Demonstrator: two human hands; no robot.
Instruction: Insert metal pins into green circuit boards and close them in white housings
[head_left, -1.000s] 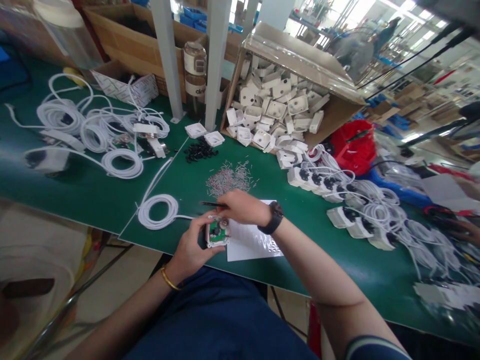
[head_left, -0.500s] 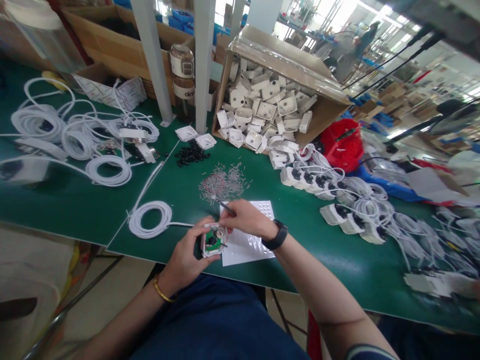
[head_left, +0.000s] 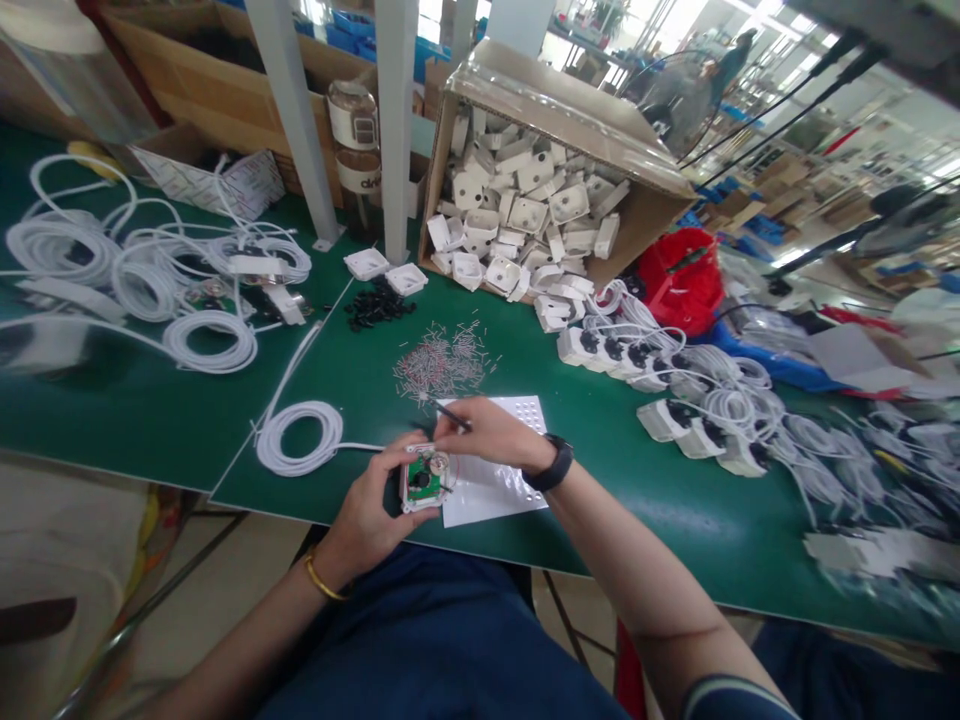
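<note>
The white housing [head_left: 406,492], its green board [head_left: 433,491] in place but uncovered, sits in the left hand's [head_left: 369,512] grip near the table's [head_left: 112,420] front edge. Beside it, the right hand [head_left: 480,430] pinches a dark slim tool [head_left: 454,416].

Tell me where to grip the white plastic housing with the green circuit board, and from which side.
I'd pinch the white plastic housing by its outer walls, from the left, as the left hand does: the open face bares the green circuit board, and the right hand occupies its upper right.
</note>
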